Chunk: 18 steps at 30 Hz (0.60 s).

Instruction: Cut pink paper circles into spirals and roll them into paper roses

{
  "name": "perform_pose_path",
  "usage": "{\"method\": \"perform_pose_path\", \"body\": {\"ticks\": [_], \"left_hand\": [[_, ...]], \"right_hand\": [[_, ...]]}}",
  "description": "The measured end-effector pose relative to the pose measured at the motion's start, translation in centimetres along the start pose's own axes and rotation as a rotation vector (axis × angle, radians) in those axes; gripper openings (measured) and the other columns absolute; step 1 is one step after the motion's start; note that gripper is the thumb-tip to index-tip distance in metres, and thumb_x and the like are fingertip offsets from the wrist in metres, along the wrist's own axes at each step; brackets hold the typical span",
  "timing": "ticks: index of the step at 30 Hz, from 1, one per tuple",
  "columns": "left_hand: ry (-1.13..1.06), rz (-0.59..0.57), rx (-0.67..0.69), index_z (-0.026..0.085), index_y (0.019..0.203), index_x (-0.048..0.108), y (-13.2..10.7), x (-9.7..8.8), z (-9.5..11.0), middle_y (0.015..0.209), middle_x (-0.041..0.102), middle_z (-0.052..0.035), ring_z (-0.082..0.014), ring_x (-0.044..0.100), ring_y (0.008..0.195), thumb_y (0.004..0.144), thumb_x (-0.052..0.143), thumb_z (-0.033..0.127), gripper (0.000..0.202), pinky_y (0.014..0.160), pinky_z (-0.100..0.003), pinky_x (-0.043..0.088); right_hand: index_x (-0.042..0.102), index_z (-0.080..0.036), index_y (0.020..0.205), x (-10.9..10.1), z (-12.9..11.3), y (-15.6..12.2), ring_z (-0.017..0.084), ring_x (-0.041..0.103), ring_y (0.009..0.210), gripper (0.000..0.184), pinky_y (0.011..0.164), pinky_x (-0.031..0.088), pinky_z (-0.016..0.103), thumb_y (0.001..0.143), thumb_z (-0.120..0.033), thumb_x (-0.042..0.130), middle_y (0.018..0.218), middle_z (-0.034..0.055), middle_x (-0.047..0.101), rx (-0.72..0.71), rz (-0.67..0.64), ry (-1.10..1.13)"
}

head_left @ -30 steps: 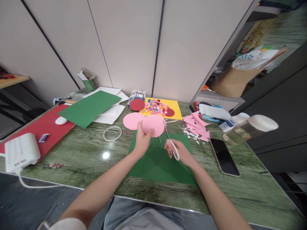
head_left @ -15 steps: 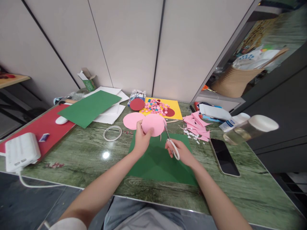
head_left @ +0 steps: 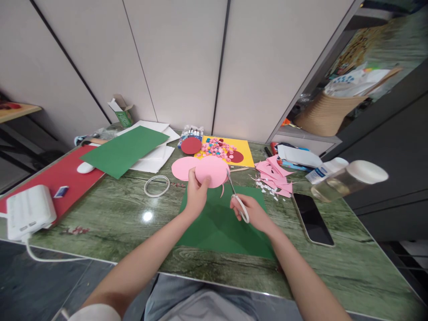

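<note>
Between the thumb and fingers of my left hand [head_left: 197,192] is a pink paper circle [head_left: 214,170], raised over the table. My right hand [head_left: 249,211] grips white-handled scissors [head_left: 241,206], whose blades meet the circle's right edge. A thin curl of pink paper [head_left: 222,191] dangles from the lower rim by the blades. Below both hands lies a green sheet [head_left: 224,232]. Another pink circle [head_left: 182,169] rests on the table just behind my left hand, partly covered by the held one.
Pink scraps [head_left: 274,176] and white bits lie right, near a phone [head_left: 313,219] and a bottle [head_left: 347,180]. Behind are a yellow sheet [head_left: 245,149] with small pom-poms and a red circle [head_left: 191,146]. A tape ring [head_left: 157,186], red sheet [head_left: 36,178] and power bank [head_left: 30,211] sit left.
The held pink circle has shifted slightly left and up with my left hand. The pink curl at its edge hangs longer. My right hand with the scissors has barely moved.
</note>
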State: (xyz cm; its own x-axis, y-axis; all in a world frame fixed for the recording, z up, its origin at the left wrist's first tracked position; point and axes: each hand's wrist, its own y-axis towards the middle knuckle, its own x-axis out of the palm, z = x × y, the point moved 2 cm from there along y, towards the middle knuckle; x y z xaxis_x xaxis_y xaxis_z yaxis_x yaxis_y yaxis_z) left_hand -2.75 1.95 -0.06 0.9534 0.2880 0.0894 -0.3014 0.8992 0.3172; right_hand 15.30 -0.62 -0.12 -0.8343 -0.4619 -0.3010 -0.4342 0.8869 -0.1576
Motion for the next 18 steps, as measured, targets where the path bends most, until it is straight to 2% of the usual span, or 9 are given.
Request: {"method": "perform_pose_path", "body": {"ticks": [9,13,18], "left_hand": [[0.108,-0.074,0.003,0.02,0.108,0.041,-0.5,0.2,0.3,0.097,0.051,-0.004,-0.0175,0.049,0.091,0.081,0.048,0.032,0.03,0.081,-0.029,0.041],[0.079,-0.057,-0.005,0.019,0.107,0.041,-0.3,0.2,0.3,0.097,0.051,-0.004,-0.0171,0.05,0.09,0.08,0.049,0.032,0.03,0.081,-0.029,0.042],[0.001,0.014,-0.018,0.019,0.106,0.04,0.1,0.0,0.0,0.102,0.052,-0.0059,-0.017,0.05,0.094,0.08,0.051,0.032,0.032,0.084,-0.03,0.042]], "right_hand": [[0.052,-0.017,0.074,-0.1,0.3,0.0,0.009,0.049,0.046,0.038,0.043,0.033,0.02,0.085,-0.052,0.042,0.056,-0.0037,0.046,0.004,0.015,0.031],[0.052,-0.016,0.075,-0.3,0.2,0.0,0.009,0.049,0.047,0.039,0.044,0.034,0.02,0.084,-0.053,0.042,0.057,-0.0032,0.046,0.004,-0.007,0.025],[0.053,-0.017,0.074,-1.1,-0.3,-0.5,0.009,0.048,0.047,0.036,0.045,0.034,0.021,0.086,-0.049,0.042,0.055,-0.0035,0.046,0.009,-0.073,-0.083]]}}
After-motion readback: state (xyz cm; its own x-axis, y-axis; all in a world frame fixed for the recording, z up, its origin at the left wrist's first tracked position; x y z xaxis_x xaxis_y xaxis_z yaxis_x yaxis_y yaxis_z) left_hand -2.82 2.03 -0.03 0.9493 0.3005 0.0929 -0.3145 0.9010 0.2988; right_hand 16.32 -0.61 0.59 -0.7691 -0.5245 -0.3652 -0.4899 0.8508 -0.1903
